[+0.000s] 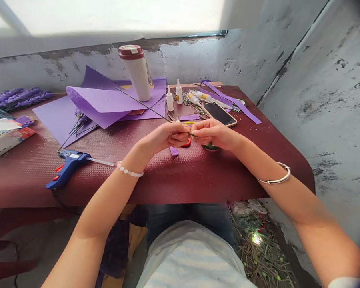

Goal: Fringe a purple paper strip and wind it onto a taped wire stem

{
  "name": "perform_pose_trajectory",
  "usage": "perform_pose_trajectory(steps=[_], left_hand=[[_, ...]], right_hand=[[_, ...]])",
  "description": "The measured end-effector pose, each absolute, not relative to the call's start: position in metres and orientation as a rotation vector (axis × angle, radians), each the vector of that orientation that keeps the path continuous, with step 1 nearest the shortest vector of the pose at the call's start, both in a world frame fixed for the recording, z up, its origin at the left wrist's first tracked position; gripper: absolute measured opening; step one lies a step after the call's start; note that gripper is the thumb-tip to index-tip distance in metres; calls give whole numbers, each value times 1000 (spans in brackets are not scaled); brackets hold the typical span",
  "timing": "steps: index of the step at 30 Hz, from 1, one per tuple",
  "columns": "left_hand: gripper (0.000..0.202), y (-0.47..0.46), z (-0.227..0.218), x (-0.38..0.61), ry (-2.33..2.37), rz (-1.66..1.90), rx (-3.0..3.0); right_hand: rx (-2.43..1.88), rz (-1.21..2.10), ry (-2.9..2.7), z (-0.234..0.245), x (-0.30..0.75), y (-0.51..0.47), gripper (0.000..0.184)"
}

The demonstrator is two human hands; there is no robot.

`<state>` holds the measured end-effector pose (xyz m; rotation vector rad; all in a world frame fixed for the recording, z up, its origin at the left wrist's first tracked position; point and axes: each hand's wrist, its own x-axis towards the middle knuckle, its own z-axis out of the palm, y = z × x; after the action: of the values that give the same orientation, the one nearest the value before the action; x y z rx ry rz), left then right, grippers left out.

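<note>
Thin wire stem (144, 106), pinched, left hand (166, 138), right hand (216, 134)

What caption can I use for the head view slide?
Left hand and right hand pinch a thin stem over a red table beside purple paper, a glue gun and a phone.

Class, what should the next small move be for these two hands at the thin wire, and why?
Probably roll the wire stem slightly between the fingers, because the left hand and right hand meet at its end, while its long free length angles out above the purple sheet.
</note>
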<state>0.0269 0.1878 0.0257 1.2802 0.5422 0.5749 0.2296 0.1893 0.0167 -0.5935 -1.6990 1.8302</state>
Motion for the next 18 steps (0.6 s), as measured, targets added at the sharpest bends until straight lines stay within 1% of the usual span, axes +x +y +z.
perform_pose_trajectory(steps=[5,8,11,15,16,18], left_hand=[[35,187,26,29,550,628,1318],[34,186,25,32,602,707,1325],[38,186,23,36,706,808,1340],[44,185,22,39,823,839,1385],[44,185,23,40,839,834,1396],[41,184,23,40,856,826,1409]], right_hand=[[-619,1815,-1706,17,229,190,34],[-656,1710,-1712,16,227,193,33],[-739,1479,-1754,13,225,195,30],[-828,1026,-1916,9,223,196,23],[-828,960,-1947,8,223,196,21],[-809,948,-1973,7,223,196,20]])
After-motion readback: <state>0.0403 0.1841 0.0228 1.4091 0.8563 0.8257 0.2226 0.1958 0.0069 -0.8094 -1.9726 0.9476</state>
